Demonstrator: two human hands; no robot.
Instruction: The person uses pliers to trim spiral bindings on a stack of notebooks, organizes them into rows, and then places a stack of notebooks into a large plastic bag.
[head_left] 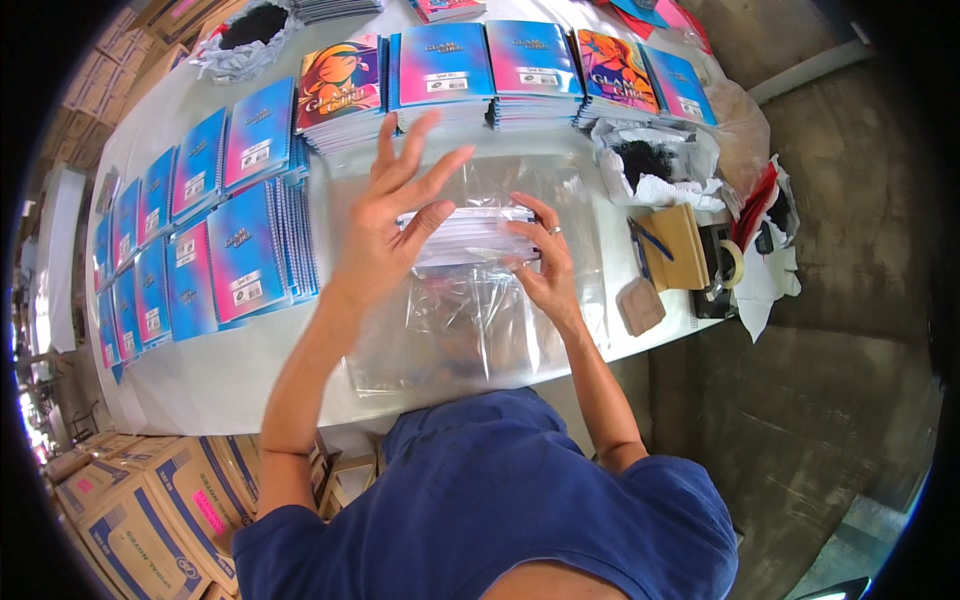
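Observation:
A small stack of notebooks (462,238) stands on edge in front of me, its white page edges turned up, with clear plastic film over it. My right hand (548,268) grips the stack's right end, thumb on the near side and fingers on the far side. Above the left end is my left hand (385,225), its fingers spread and holding nothing; whether its thumb touches the film cannot be made out. Loose sheets of clear plastic (440,345) lie under and around the stack on the white table (250,375).
Piles of blue-pink spiral notebooks (258,130) line the table's left and far sides. At the right lie a tape dispenser (722,270), a pen (655,243), a brown block (640,306) and a paper-lined bundle of black material (645,165). Cartons (150,525) stand at lower left.

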